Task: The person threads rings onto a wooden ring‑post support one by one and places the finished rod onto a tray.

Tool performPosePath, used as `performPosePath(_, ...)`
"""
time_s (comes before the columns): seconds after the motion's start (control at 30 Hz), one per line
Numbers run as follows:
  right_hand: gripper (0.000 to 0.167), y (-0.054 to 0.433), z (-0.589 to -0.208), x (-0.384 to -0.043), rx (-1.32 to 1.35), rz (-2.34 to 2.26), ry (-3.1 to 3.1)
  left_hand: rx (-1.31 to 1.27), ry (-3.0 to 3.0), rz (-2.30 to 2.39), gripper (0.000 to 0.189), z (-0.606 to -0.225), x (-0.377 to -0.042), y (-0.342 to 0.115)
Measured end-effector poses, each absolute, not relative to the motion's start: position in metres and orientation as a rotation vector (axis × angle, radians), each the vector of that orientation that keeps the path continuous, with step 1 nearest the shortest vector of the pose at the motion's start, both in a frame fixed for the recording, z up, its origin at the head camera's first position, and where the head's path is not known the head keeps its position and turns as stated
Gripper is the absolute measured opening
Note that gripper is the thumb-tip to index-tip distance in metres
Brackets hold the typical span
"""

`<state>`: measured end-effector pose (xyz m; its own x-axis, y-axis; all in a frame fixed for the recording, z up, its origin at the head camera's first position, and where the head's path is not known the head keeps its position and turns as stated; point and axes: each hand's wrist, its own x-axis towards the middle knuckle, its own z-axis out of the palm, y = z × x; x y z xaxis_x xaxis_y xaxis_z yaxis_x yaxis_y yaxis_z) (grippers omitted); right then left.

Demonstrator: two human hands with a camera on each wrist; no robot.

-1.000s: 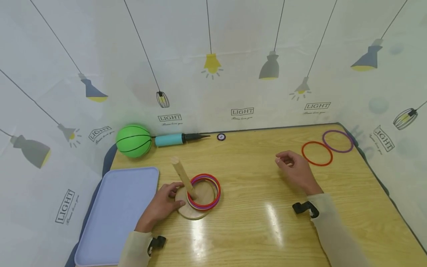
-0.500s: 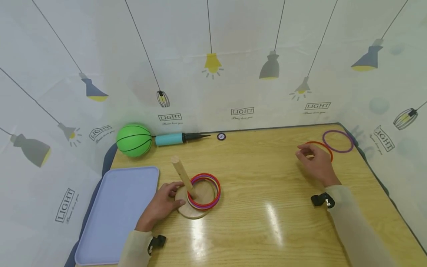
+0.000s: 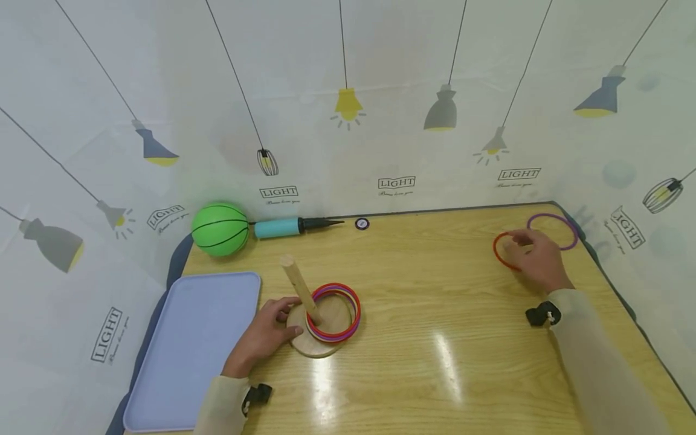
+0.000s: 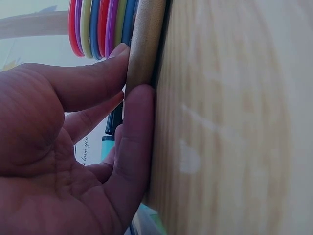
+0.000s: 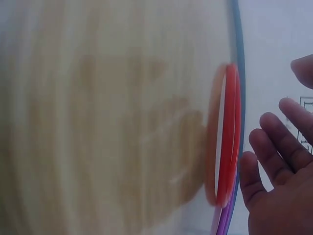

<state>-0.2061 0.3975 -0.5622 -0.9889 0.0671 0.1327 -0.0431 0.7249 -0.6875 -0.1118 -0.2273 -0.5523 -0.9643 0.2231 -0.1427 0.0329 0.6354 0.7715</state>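
Observation:
My left hand grips the rim of a round wooden ring-toss base, from which a peg rises. In the left wrist view the thumb lies against its upper face. Stacked round the peg are several coloured rings: red, purple, yellow, blue and green. At the right, my right hand is over a loose red ring and hides part of it. The right wrist view shows the fingers spread, apart from the red ring. Just behind it lies a purple ring.
A lilac tray lies on the left of the wooden table. Along the back are a green ball, a blue hand pump and a small dark disc. A lamp-patterned cloth surrounds the table.
My right hand has moved right and slightly back, from beside the loose red ring to over it. The left hand and the base stay in place.

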Motion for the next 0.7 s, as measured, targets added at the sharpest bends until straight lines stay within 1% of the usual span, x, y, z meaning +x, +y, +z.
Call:
performPosePath(0.1,0.059,0.407,-0.562,-0.21,-0.041,1.083,-2.799,0.213,2.634,1.239,0.058,-0.552,-0.111,-0.227)
performPosePath(0.2,0.06,0.415,-0.563,-0.212,-0.073,1.076,-2.808,0.211,2.628,1.243,0.057,-0.551,-0.11,-0.227)
performPosePath(0.43,0.054,0.426,-0.561,-0.218,-0.113,1.003,-2.836,0.203,2.616,1.252,0.057,-0.551,-0.111,-0.228)
performPosePath(0.6,0.051,0.428,-0.557,-0.217,-0.09,0.987,-2.908,0.207,2.603,1.267,0.057,-0.548,-0.11,-0.229)
performPosePath(0.7,0.046,0.429,-0.559,-0.217,-0.063,0.961,-2.941,0.211,2.598,1.278,0.056,-0.547,-0.11,-0.229)
